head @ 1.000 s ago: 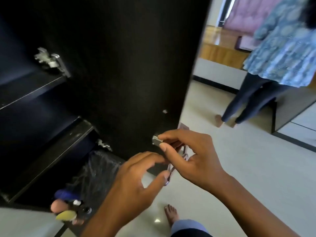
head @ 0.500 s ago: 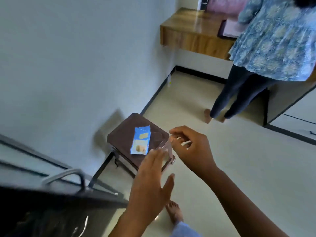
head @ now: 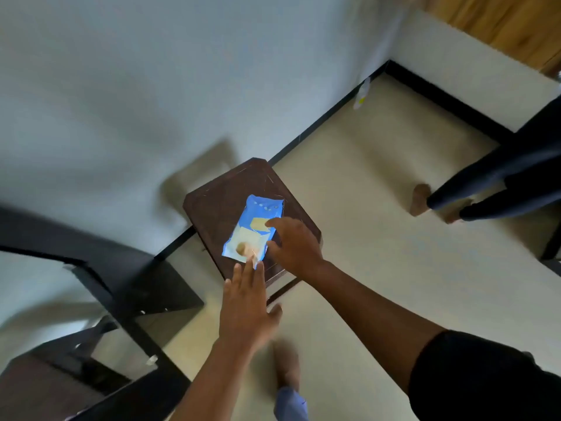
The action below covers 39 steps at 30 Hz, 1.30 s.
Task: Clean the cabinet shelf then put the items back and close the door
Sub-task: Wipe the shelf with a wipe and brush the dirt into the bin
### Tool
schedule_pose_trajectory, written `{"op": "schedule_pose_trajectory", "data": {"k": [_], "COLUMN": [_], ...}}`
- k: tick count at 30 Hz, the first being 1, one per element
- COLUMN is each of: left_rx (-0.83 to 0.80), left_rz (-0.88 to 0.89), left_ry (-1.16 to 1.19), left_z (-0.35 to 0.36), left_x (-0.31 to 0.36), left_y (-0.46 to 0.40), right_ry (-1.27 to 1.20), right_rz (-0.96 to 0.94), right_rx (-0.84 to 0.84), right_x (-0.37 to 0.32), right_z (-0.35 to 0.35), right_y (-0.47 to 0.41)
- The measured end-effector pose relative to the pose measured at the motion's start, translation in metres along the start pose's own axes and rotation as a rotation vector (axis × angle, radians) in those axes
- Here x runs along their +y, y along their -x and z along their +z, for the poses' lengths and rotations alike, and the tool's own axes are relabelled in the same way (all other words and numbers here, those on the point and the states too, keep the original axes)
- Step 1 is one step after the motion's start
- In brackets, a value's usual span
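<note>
on stool [head: 212, 205] — both hands' grip open, touching blue packet [head: 253, 227]

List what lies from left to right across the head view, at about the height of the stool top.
Dark cabinet panel → brown stool → blue wipes packet → right hand → bare cream floor → another person's bare foot → that person's dark trouser legs.

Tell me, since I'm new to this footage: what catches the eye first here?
A bright blue wipes packet lying on a small dark brown stool by the white wall stands out most. Both hands reach for it: the right hand touches its right edge, the left hand reaches its near end with fingers spread.
</note>
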<state>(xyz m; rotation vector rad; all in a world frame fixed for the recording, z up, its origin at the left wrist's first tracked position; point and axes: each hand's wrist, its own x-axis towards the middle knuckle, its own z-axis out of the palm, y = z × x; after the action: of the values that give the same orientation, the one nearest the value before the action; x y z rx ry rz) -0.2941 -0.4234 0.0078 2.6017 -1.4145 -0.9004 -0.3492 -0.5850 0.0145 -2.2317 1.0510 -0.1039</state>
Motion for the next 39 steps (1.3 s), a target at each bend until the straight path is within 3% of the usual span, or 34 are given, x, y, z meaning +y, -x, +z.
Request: {"op": "schedule_pose_trajectory", "data": {"k": [7, 12, 20, 23, 27, 30, 32, 36, 39], "left_rx": [0.062, 0.013, -0.057, -0.023, 0.221, 0.372, 0.445, 0.581, 0.617], "left_rz": [-0.12, -0.149, -0.193, -0.24, -0.259, -0.111, 0.014, 0.165, 0.276], "left_ry": [0.146, 0.094, 0.122, 0.362, 0.802, 1.115, 1.203, 1.233, 1.132], "left_z": [0.041, 0.054, 0.053, 0.031, -0.023, -0.076, -0.11, -0.165, -0.194], "left_x": [-0.031, -0.043, -0.034, -0.026, 0.008, 0.036, 0.05, 0.072, 0.077], "left_y": [-0.084, -0.095, -0.098, -0.088, -0.057, -0.024, 0.005, 0.063, 0.101], "right_ry": [0.206, 0.191, -0.184, -0.392, -0.82, -1.023, -1.103, -1.197, -1.22], "right_rz": [-0.147, -0.2, 0.022, 0.145, 0.209, 0.161, 0.12, 0.062, 0.012], "right_rx": [-0.002, 0.141, 0.156, 0.128, 0.107, 0.123, 0.105, 0.06, 0.031], "right_x": [0.049, 0.066, 0.044, 0.031, 0.01, -0.016, -0.036, -0.078, -0.101], "right_z": [0.061, 0.082, 0.039, 0.011, -0.035, -0.071, -0.091, -0.13, -0.154], "right_y": [-0.072, -0.085, -0.063, -0.045, -0.01, 0.02, 0.037, 0.069, 0.096]}}
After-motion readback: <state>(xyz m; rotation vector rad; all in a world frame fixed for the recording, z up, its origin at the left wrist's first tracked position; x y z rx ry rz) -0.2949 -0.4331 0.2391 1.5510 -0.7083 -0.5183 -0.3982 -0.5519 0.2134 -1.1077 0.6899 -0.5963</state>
